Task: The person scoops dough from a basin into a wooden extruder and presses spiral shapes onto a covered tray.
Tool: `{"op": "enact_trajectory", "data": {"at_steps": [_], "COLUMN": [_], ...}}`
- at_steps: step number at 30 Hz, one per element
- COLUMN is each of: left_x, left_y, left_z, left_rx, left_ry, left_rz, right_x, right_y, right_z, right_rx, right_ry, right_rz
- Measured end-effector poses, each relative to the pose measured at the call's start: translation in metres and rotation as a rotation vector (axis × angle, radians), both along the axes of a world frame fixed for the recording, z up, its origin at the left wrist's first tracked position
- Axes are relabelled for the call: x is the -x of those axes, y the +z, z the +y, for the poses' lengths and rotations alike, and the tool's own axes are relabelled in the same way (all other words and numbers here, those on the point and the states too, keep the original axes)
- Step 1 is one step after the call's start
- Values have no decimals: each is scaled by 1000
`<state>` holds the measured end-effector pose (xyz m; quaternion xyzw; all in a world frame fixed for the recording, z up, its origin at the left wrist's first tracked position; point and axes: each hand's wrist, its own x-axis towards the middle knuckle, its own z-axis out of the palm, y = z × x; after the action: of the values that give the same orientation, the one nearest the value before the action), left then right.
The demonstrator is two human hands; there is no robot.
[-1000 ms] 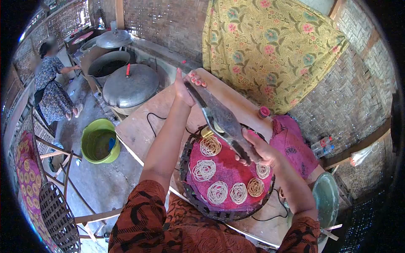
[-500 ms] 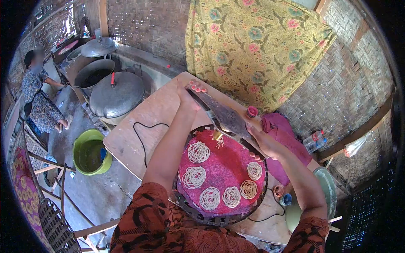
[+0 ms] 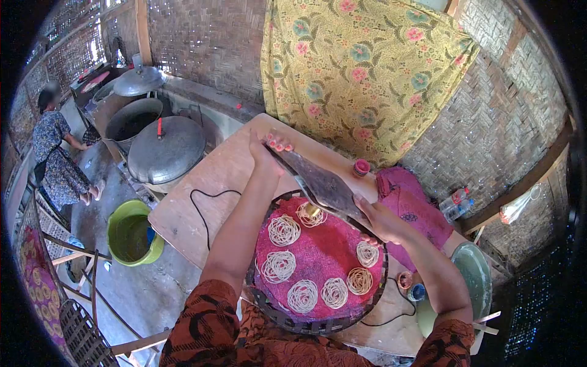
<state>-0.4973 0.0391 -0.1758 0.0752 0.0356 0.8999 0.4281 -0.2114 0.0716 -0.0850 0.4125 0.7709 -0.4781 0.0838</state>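
Observation:
A long dark press [image 3: 318, 182] is held at both ends above a round tray. My left hand [image 3: 269, 151] grips its upper left end, fingertips over the edge. My right hand [image 3: 380, 221] is wrapped round the lower right end. Below the press's middle shows a brass-coloured nozzle [image 3: 312, 210], over a coil of pale strands [image 3: 310, 218] near the tray's top. Several more strand coils, such as one at the left [image 3: 284, 230], lie in a ring on the pink cloth [image 3: 324, 257] that lines the dark woven tray [image 3: 382, 287].
Two small jars [image 3: 411, 286] and a green basin [image 3: 474, 272] are at the right. A black cable [image 3: 199, 211] curves across the table [image 3: 183, 214]. A lidded pot [image 3: 166, 150], a green bucket [image 3: 131, 232] and a person [image 3: 55, 150] are at the left.
The press and both hands have moved from the tray's upper left coil toward its top. A new coil has formed under the nozzle, where only a few strands hung half a second ago.

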Motion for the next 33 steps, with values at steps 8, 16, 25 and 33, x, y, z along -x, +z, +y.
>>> {"op": "enact_trajectory", "data": {"at_steps": [8, 16, 25, 33], "left_x": [-4, 19, -140, -223], "left_y": [-24, 8, 85, -107], "left_z": [22, -33, -208, -319], "left_rx": [-123, -88, 736, 835], "left_ry": [-75, 25, 375, -21], "left_rz": [-51, 172, 2063, 1207], "right_x": [1, 14, -79, -6], "right_y": [-32, -42, 50, -92], "right_z": [31, 14, -38, 27], "right_rx": [-114, 452, 426, -973], "right_ry": [21, 74, 412, 237], "right_rz": [-27, 179, 385, 471]}}
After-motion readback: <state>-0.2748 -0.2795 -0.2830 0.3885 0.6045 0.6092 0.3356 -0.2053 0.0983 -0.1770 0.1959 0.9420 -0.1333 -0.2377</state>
